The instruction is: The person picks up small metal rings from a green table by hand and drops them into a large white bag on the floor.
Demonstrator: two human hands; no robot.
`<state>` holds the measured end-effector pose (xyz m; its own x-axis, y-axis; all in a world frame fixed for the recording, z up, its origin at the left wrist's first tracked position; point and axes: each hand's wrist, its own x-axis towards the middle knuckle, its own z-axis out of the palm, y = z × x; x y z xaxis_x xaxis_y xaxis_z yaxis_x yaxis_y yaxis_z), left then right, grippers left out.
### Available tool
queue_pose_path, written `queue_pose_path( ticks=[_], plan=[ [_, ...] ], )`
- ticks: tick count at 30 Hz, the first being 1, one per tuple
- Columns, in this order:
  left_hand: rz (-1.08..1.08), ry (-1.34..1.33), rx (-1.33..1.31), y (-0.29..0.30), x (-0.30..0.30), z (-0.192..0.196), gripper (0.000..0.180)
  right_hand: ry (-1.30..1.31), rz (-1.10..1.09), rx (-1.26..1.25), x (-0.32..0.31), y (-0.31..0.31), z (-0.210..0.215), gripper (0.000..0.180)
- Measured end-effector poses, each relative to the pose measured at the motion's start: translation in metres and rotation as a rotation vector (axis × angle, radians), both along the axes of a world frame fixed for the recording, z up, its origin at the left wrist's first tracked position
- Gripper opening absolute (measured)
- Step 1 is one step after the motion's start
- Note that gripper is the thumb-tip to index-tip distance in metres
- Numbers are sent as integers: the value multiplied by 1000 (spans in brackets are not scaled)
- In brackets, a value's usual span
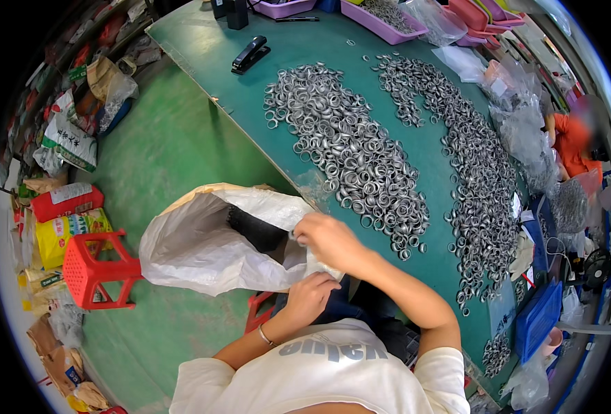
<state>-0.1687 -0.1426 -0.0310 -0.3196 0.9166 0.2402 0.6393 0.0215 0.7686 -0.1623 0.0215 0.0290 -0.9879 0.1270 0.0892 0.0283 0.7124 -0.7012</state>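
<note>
A large white woven sack [202, 265] lies with its mouth gaping in front of me, beside the table edge; dark contents [254, 231] show inside. My right hand [333, 241] reaches over the sack's near-right rim, its fingers pinched together. At its fingertips is a small grey piece that looks like a metal ring [293, 236]. My left hand [309, 298], a band on its wrist, is closed at the sack's lower rim and seems to grip it. On the green table [430, 186], a broad heap of grey metal rings [354, 152] spreads to the right of the sack.
A second long heap of rings [481, 179] lies farther right. A black stapler [250, 55] and a lilac tray [388, 21] sit at the table's far end. At left are a red stool [95, 272] and packed bags [71, 207]. A person in orange [575, 145] is at right.
</note>
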Motion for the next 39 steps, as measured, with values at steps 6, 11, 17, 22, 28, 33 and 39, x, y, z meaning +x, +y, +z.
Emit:
queue_pose_path(
  ticks=[6,11,17,22,28,33,39],
  plan=[
    [3,-57,2,0,-2,6,21,240,-120,137,8,18,1,12],
    [8,-52,-3,0,-1,7,21,172,-708,407,32,122,31,18],
    [29,-8,-73,2,-2,18,25,255,-658,282,45,171,-4,19],
    [178,156,-171,-9,-18,39,26,222,-683,-642,54,118,25,14],
    [75,220,-230,-14,-22,26,8,-46,-242,-352,21,13,6,12],
    [44,206,-190,-15,-21,27,12,37,-237,-56,10,-15,-38,15],
    [85,178,-157,-21,-20,22,14,324,-588,-105,28,61,37,15]
  ],
)
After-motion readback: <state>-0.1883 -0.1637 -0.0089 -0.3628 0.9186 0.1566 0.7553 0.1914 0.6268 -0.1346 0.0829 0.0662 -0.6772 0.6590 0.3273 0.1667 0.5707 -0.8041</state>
